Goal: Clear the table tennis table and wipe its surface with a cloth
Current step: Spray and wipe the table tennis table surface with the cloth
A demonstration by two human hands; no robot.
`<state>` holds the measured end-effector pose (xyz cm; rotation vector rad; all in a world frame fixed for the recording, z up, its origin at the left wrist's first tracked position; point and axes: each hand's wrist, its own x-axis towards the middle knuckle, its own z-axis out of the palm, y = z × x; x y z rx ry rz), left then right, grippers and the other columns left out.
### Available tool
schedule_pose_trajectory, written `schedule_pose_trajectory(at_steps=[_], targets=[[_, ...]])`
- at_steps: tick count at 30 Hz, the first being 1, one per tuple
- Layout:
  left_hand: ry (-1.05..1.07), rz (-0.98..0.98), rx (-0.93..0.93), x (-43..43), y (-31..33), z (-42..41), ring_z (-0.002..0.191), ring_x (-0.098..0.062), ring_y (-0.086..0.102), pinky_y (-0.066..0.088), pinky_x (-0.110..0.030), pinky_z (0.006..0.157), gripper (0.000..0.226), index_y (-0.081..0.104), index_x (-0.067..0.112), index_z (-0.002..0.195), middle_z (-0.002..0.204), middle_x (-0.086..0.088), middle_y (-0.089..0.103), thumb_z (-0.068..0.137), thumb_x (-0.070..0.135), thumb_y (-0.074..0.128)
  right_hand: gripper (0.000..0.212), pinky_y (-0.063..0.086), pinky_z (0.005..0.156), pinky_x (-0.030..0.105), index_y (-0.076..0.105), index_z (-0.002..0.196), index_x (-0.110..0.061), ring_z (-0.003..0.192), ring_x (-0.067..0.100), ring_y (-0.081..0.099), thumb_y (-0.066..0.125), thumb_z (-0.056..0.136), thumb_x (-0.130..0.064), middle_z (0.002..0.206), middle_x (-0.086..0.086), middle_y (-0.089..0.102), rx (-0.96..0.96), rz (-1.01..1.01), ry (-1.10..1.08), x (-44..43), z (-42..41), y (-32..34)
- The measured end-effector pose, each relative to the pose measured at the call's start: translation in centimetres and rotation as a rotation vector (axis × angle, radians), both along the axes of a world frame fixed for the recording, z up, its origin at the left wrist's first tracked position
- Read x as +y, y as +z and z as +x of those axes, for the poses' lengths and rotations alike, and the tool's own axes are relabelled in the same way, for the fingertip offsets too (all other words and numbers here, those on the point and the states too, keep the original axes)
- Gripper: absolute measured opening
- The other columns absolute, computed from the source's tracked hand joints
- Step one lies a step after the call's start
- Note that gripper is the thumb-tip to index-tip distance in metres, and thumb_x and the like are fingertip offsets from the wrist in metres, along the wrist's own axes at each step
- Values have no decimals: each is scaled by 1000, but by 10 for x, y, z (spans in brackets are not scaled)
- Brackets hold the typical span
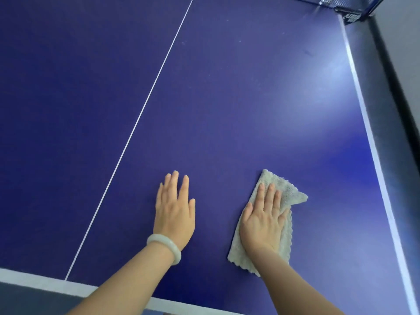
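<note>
The blue table tennis table (227,98) fills the view, with a white centre line running from the near edge up to the far left. A pale grey-beige cloth (286,189) lies flat on the right half near the front edge. My right hand (264,221) presses on it with straight fingers. My left hand (175,210), with a pale bangle on its wrist, rests flat on the bare surface to the left of the cloth, apart from it.
The net clamp (350,12) sits at the far right corner. White edge lines mark the right side (368,133) and the near edge (34,280). Dark floor lies beyond the right edge. A few small specks show on the far surface.
</note>
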<state>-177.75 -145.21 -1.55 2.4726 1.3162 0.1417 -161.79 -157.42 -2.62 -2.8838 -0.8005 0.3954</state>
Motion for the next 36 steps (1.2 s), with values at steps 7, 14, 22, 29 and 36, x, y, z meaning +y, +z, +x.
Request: schedule_pose_trajectory(at_steps=[7,14,22,29,36], targets=[[111,-80,53,-133,-7,83,147,-34,23,16,-50,118,63,35,6,149,158,-19,27,97,40,29,61,-9,121,41,-5,156,-31,149,7,-18,8,98,-43,164,-10,-10,-4,84,274,-65,23,1],[276,13,232,-173,-15,118,151,-35,11,7,-56,121,69,20,1,153,161,-20,16,99,43,20,60,10,119,43,13,158,-31,152,13,6,29,100,-39,165,-12,5,-55,68,361,-220,81,-4],[317,62,315,-177,-14,126,152,-31,2,5,-53,122,72,5,6,156,164,-15,4,97,47,7,61,2,123,45,-3,156,-35,150,8,-13,7,97,-44,164,-12,-8,-34,78,209,-215,170,-2],[329,84,317,-178,-13,128,152,-30,4,5,-52,122,71,7,7,156,164,-14,7,97,46,8,57,-4,121,42,6,158,-31,152,13,-8,18,103,-41,165,-8,-2,-8,109,597,-179,141,-2],[352,78,328,-177,-12,129,152,-30,5,11,-53,122,65,10,8,156,164,-14,9,100,42,8,59,10,118,43,10,158,-32,152,14,3,24,101,-38,165,-11,4,-57,49,653,-213,186,-6]])
